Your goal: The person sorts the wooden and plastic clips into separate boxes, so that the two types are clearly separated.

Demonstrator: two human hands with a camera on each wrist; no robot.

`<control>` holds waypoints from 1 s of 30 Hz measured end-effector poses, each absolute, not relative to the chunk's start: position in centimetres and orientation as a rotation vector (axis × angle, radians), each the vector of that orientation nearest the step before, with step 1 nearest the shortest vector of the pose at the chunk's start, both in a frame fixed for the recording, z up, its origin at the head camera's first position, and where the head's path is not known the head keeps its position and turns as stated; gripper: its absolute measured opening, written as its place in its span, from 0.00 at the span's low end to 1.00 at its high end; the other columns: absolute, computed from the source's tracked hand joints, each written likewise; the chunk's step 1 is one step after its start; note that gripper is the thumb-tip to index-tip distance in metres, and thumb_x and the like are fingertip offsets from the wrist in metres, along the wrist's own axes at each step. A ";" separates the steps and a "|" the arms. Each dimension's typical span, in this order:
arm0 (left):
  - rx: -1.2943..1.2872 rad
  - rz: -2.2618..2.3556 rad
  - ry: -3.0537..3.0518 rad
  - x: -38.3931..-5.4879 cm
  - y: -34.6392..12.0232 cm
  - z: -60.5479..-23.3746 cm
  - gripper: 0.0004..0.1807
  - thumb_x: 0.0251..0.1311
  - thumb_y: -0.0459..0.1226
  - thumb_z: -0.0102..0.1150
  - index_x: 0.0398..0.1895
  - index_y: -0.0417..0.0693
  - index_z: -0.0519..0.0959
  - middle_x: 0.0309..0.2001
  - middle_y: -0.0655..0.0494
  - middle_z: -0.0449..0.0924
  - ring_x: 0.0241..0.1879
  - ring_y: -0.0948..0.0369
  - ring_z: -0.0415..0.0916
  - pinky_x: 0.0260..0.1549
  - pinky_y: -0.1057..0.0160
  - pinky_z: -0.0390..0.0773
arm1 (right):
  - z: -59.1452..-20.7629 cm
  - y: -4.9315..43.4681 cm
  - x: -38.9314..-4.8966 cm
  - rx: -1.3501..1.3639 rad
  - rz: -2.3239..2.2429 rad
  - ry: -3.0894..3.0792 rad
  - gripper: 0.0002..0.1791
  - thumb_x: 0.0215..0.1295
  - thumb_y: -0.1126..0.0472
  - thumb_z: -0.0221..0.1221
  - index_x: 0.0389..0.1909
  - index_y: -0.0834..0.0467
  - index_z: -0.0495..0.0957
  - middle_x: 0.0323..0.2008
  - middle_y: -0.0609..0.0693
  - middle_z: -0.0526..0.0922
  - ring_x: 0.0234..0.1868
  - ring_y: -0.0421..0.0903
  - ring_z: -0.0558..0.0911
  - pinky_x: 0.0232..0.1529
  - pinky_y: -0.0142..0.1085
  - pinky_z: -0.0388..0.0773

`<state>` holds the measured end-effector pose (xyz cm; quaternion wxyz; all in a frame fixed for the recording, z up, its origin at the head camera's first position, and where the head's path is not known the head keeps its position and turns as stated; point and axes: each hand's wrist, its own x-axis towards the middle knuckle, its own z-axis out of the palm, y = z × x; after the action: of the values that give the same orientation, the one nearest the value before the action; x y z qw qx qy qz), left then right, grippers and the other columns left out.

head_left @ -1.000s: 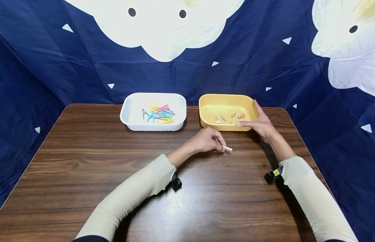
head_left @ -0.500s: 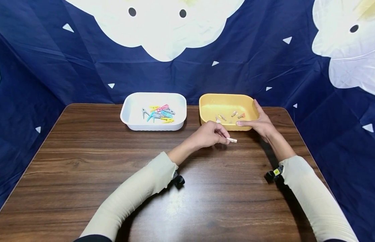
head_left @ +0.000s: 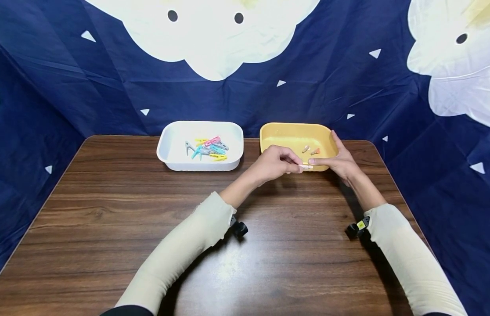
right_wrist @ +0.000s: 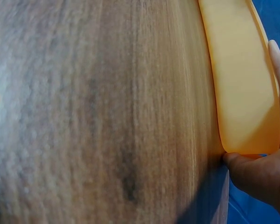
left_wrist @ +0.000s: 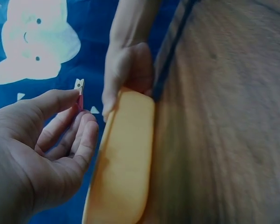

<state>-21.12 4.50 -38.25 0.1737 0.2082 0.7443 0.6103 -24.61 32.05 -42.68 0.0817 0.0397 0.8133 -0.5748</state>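
Observation:
In the head view my left hand [head_left: 278, 162] pinches a small clothespin [head_left: 307, 166] between thumb and fingertips, overlapping the front rim of the yellow plastic bin [head_left: 288, 129]. Seen from the left wrist, the clothespin [left_wrist: 79, 86] has a pale wooden end and a pink part by the fingers. My right hand [head_left: 341, 162] grips the bin's right end, its thumb across the front rim and a finger along the end wall. Two small clothespins [head_left: 315, 151] show inside the bin; my left hand hides part of its interior.
To the left stands a white plastic bin [head_left: 205, 166] holding several coloured plastic clothespins [head_left: 216, 148]. Both bins sit near the back edge of the brown wooden table [head_left: 268, 263]. Behind hangs a dark blue cloth [head_left: 229, 101] with white cloud shapes.
My left hand has moved up and away from me with the clothespin, from over the table to the yellow bin's front rim. The right hand has stayed on the bin.

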 end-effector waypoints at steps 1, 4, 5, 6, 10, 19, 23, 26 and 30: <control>0.584 1.744 2.110 -21.3 4.6 -38.1 0.05 0.67 0.29 0.76 0.44 0.38 0.92 0.33 0.61 0.88 0.33 0.67 0.80 0.37 0.70 0.82 | -42.7 32.1 -24.6 0.118 -1.717 2.431 0.80 0.64 0.64 0.81 0.94 0.39 0.25 0.95 0.49 0.37 0.92 0.52 0.54 0.93 0.47 0.53; 0.565 1.786 2.107 -21.8 4.8 -37.6 0.05 0.67 0.29 0.77 0.43 0.37 0.92 0.33 0.61 0.88 0.34 0.67 0.80 0.41 0.64 0.85 | -42.6 32.1 -24.6 0.121 -1.707 2.436 0.80 0.64 0.65 0.81 0.94 0.38 0.25 0.95 0.49 0.35 0.92 0.52 0.53 0.93 0.48 0.53; 0.560 1.795 2.111 -22.0 4.8 -37.4 0.05 0.68 0.29 0.77 0.43 0.37 0.92 0.33 0.61 0.88 0.34 0.67 0.80 0.44 0.59 0.87 | -42.6 32.1 -24.6 0.122 -1.704 2.438 0.80 0.64 0.64 0.81 0.94 0.38 0.25 0.95 0.49 0.35 0.92 0.52 0.53 0.93 0.48 0.53; 0.553 1.801 2.119 -22.2 4.9 -37.3 0.05 0.68 0.30 0.77 0.44 0.38 0.93 0.33 0.61 0.88 0.34 0.67 0.80 0.46 0.56 0.88 | -42.6 32.1 -24.6 0.121 -1.697 2.441 0.80 0.64 0.64 0.81 0.94 0.38 0.25 0.95 0.49 0.35 0.93 0.52 0.53 0.93 0.48 0.53; 0.521 1.829 2.135 -23.0 5.4 -37.0 0.06 0.69 0.31 0.77 0.45 0.38 0.93 0.33 0.62 0.87 0.34 0.64 0.80 0.51 0.50 0.88 | -42.6 32.2 -24.6 0.119 -1.686 2.444 0.81 0.64 0.62 0.82 0.94 0.39 0.24 0.95 0.48 0.34 0.93 0.52 0.51 0.94 0.48 0.50; 0.424 1.896 2.133 -24.1 6.4 -36.4 0.07 0.69 0.33 0.78 0.45 0.38 0.92 0.34 0.61 0.86 0.33 0.59 0.81 0.35 0.71 0.82 | -42.6 32.4 -24.6 0.138 -1.637 2.457 0.81 0.64 0.59 0.83 0.93 0.37 0.23 0.95 0.49 0.33 0.94 0.53 0.48 0.94 0.49 0.49; 0.370 1.916 2.145 -24.5 6.6 -36.3 0.07 0.69 0.33 0.79 0.45 0.40 0.92 0.33 0.60 0.86 0.32 0.62 0.80 0.29 0.71 0.78 | -42.7 32.4 -24.7 0.140 -1.648 2.451 0.81 0.63 0.60 0.83 0.93 0.37 0.24 0.95 0.48 0.34 0.94 0.53 0.49 0.94 0.49 0.49; 0.339 1.933 2.152 -25.0 6.8 -36.3 0.06 0.70 0.32 0.77 0.46 0.39 0.92 0.35 0.58 0.87 0.34 0.61 0.82 0.31 0.71 0.79 | -42.8 32.4 -24.8 0.142 -1.650 2.448 0.81 0.64 0.60 0.83 0.93 0.36 0.24 0.95 0.48 0.34 0.94 0.53 0.49 0.94 0.48 0.49; 0.294 1.955 2.157 -25.7 7.1 -36.4 0.06 0.70 0.31 0.75 0.46 0.38 0.92 0.39 0.57 0.89 0.36 0.60 0.84 0.42 0.69 0.86 | -42.8 32.4 -24.9 0.147 -1.631 2.456 0.81 0.64 0.59 0.83 0.93 0.36 0.24 0.95 0.49 0.34 0.94 0.53 0.48 0.94 0.49 0.48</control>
<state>-25.69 7.08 -36.37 0.1075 0.0999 0.7330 0.6642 -24.91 32.44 -42.77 0.0947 0.0496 0.8282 -0.5501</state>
